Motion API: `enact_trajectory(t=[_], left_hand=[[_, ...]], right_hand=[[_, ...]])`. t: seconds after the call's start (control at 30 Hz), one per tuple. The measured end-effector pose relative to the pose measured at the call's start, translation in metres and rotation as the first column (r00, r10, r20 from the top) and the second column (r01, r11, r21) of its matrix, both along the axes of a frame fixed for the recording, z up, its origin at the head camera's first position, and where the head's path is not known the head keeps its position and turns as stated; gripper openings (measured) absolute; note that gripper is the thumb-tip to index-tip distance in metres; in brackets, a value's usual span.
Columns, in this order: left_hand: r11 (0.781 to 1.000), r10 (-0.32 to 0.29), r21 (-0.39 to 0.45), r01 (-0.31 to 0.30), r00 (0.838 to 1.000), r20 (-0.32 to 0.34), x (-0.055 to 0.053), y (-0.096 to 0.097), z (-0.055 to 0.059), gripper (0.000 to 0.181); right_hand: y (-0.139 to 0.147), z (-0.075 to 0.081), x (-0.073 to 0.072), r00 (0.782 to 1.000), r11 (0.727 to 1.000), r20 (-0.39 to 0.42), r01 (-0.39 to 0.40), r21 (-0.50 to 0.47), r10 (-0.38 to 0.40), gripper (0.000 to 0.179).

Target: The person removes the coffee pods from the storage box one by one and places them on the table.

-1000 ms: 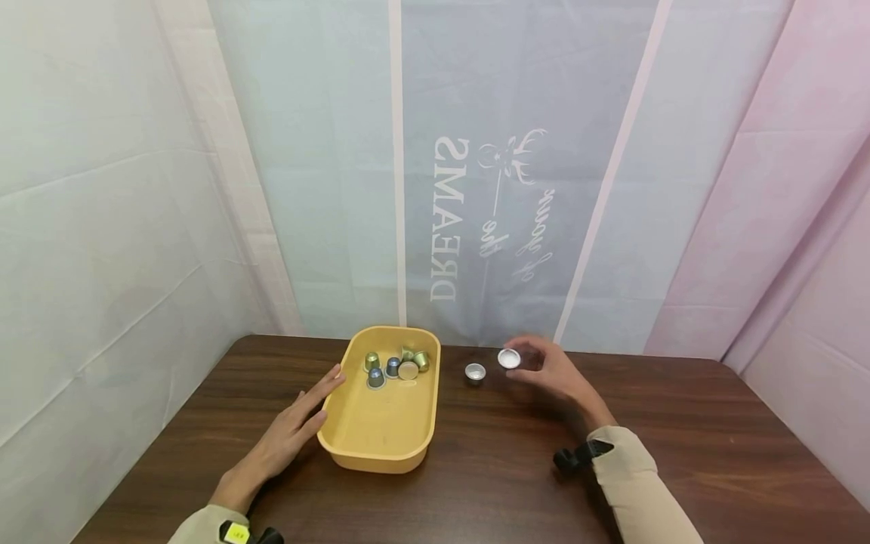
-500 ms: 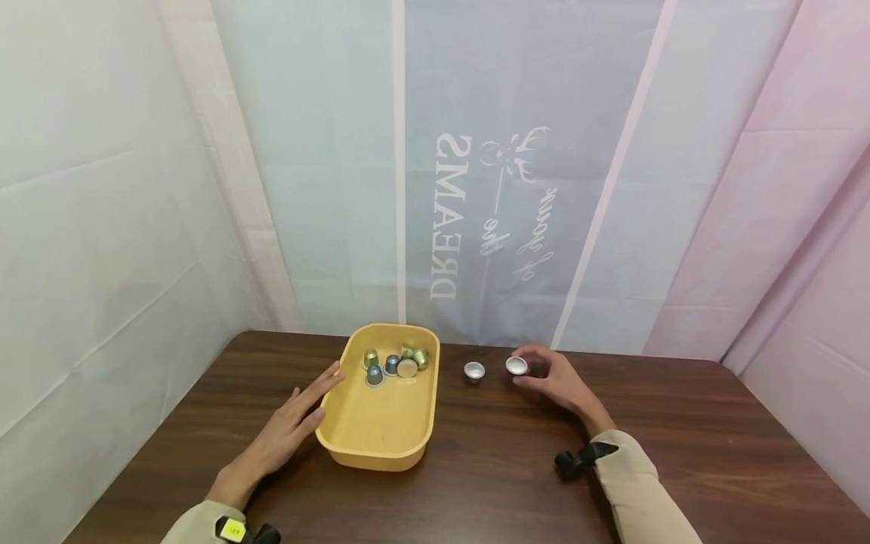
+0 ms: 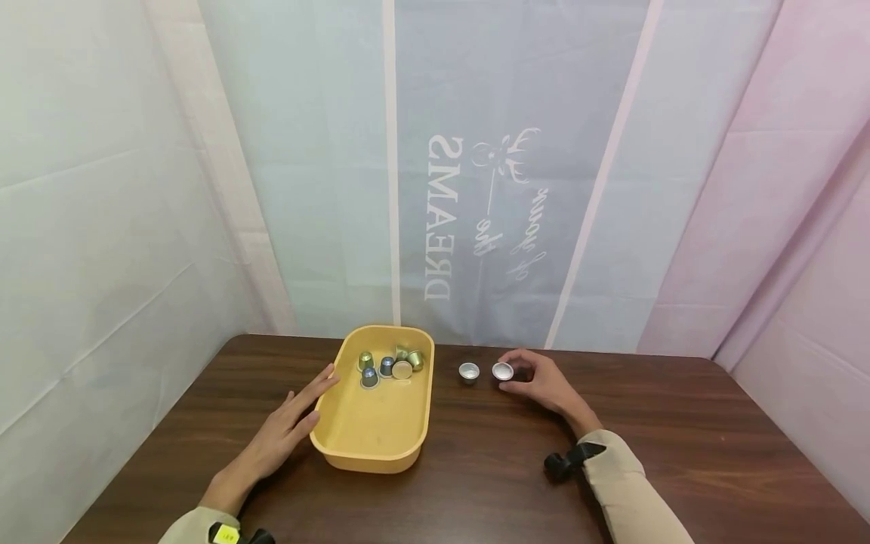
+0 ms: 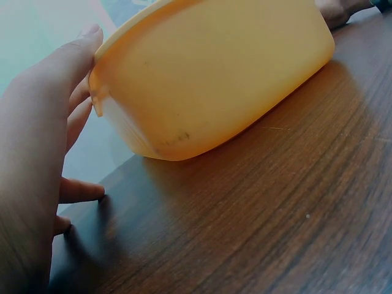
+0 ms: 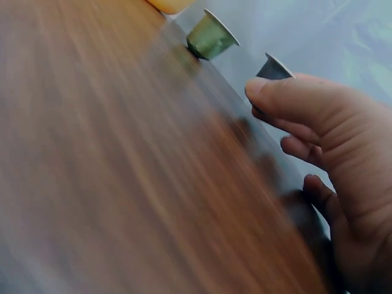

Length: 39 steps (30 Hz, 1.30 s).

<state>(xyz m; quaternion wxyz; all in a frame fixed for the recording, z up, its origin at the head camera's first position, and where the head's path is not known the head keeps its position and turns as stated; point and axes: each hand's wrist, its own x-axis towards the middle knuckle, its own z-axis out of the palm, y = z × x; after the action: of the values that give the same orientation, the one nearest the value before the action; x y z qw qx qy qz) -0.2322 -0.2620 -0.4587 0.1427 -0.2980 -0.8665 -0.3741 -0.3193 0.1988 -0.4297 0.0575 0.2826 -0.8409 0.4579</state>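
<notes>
My right hand (image 3: 549, 384) pinches a dark coffee capsule (image 5: 274, 68) between thumb and fingers, its silver face up. To its left, a green coffee capsule (image 5: 210, 38) stands on the table, silver face up too, with a small gap between the two. My left hand (image 3: 275, 437) lies along the left side of a yellow plastic bin (image 3: 372, 456), fingers extended and fingertips at the rim. In the left wrist view, the thumb is by the rim and two lower fingertips touch the tabletop.
Several green and blue capsules lie at the far end inside the bin, among them a blue capsule (image 3: 369, 378) and one with its pale face up (image 3: 402, 370). The dark wooden table (image 3: 489, 483) ends at a printed cloth backdrop (image 3: 503, 189), with cloth walls at both sides.
My right hand has lowered the dark capsule to the level of the standing green one, moving slightly away and then back beside it. The left hand stays at the bin.
</notes>
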Motion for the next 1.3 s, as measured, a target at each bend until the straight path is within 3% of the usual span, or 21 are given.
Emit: enact_trajectory(t=[0.07,0.37,1.3], left_hand=[[1.000,0.001,-0.002,-0.001,1.000,0.001,0.000,0.000,0.000,0.052],[1.000,0.010,-0.003,-0.010,1.000,-0.003,0.001,0.000,0.000,0.052],[0.999,0.042,-0.013,-0.042,0.999,0.003,0.004,0.002,0.000,0.054]], right_hand=[[-0.003,-0.001,0.001,1.000,1.000,-0.011,0.009,0.009,-0.009,0.040],[-0.001,-0.034,-0.022,0.997,0.997,-0.040,0.063,0.051,-0.061,0.043],[-0.002,-0.034,-0.019,0.994,0.993,-0.086,0.076,0.093,-0.069,0.047]])
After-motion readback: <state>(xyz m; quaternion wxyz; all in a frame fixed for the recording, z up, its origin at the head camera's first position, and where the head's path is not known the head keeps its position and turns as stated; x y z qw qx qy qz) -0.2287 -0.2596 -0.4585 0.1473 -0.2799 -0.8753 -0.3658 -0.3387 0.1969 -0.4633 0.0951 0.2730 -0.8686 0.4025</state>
